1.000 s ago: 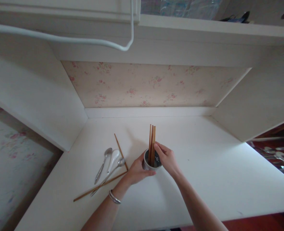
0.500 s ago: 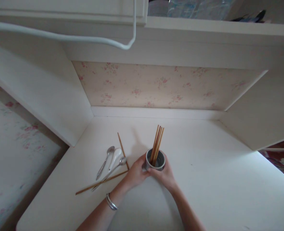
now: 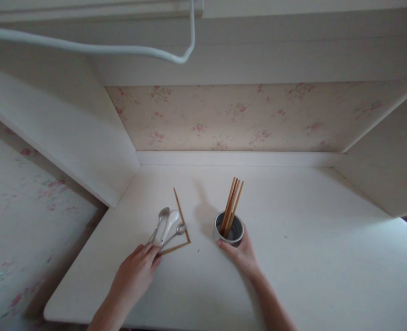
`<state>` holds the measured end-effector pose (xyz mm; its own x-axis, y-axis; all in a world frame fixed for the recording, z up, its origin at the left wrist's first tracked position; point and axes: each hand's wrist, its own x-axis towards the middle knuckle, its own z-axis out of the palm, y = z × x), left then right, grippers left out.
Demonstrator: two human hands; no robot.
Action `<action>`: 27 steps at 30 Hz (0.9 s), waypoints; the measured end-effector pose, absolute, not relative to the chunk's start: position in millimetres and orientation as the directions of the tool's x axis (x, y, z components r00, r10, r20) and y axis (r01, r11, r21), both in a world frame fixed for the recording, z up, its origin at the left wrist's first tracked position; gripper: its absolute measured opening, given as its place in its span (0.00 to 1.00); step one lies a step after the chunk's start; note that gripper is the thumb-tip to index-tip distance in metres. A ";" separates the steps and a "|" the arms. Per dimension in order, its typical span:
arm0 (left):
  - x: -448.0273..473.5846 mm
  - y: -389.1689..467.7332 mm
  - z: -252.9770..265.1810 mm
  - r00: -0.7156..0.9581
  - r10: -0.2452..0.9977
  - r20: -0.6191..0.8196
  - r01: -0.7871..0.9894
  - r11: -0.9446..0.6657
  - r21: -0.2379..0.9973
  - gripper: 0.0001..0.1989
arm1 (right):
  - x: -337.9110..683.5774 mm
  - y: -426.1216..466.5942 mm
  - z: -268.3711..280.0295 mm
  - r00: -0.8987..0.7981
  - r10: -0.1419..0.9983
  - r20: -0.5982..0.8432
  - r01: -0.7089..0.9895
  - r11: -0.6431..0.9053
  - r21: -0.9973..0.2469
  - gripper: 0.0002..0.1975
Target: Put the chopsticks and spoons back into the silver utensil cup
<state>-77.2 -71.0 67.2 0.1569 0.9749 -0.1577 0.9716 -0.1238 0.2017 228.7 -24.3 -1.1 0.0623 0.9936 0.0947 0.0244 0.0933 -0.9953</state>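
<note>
My right hand (image 3: 243, 258) is wrapped round the front right of a small grey cup (image 3: 217, 233) with a pale rim. Several wooden chopsticks (image 3: 232, 202) stand in it, leaning to the right. To the left, my left hand (image 3: 137, 266) lies over the handle ends of two metal spoons (image 3: 180, 229) and a white spoon (image 3: 171, 221). Its fingers are bent together, and what they pinch is hidden. From under them a loose chopstick (image 3: 175, 248) runs right, meeting the end of another chopstick (image 3: 181, 212) beside the spoons.
The white tabletop (image 3: 310, 257) carries these things. Behind it is a flowered wall panel (image 3: 239, 117), with a white side board (image 3: 75, 124) on the left. Overhead, a white bent tube (image 3: 113, 49) crosses in front of the cupboard.
My left hand has let go of the cup and moved left to the spoon handles and chopstick. My right hand still holds the cup. The view has shifted slightly.
</note>
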 end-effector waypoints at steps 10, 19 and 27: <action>-60.0 -60.5 54.8 0.188 0.974 -0.127 0.959 -0.154 0.240 0.12 | 226.4 -25.6 -0.2 0.081 0.990 0.115 0.041 0.112 -0.993 0.41; -32.3 -22.0 132.1 0.107 0.985 0.134 0.672 -0.171 0.721 0.15 | 226.1 -26.0 0.1 0.087 0.988 0.130 0.033 0.127 -0.991 0.41; 35.3 30.3 184.3 -0.003 0.959 0.285 0.072 -0.284 0.956 0.19 | 222.1 -26.9 3.2 0.092 0.985 0.149 0.019 0.148 -0.989 0.40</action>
<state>35.3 30.3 184.3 -0.0033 0.9587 0.2845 0.0716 -0.2835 0.9563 222.1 -26.9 3.2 0.0916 0.9845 0.1494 0.0186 0.1484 -0.9888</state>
